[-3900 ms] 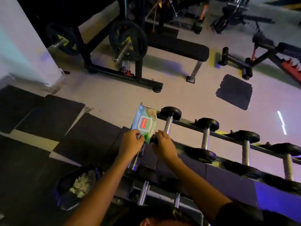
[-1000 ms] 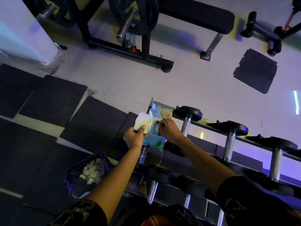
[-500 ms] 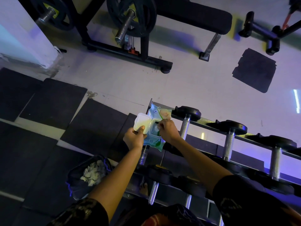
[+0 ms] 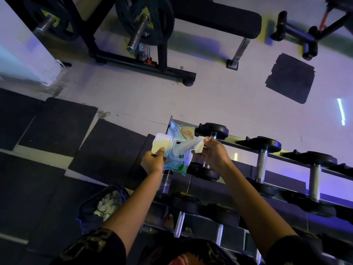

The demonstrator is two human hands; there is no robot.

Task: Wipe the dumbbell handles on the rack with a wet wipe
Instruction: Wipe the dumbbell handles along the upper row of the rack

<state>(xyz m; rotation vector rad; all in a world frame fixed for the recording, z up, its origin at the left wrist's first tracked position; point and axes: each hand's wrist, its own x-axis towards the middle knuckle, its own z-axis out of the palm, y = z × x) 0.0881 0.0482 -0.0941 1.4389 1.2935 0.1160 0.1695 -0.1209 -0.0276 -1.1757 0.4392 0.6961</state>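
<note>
Your right grip [image 4: 214, 155] pinches the white wet wipe [image 4: 188, 147], half out of the teal soft-plastic wipe pack [image 4: 178, 163] clasped by your left grip [image 4: 153, 162]. The nearest chrome dumbbell handle [image 4: 205, 165] lies just right of the pack, seemingly under the right grip, running away from you.

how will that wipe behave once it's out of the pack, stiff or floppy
Probably floppy: the wet wipe sags and creases between the pack and the right hand pinching it. Likely very light, since a fingertip pinch lifts it. It may drag the pack along, perhaps why the left hand grips it.
</note>
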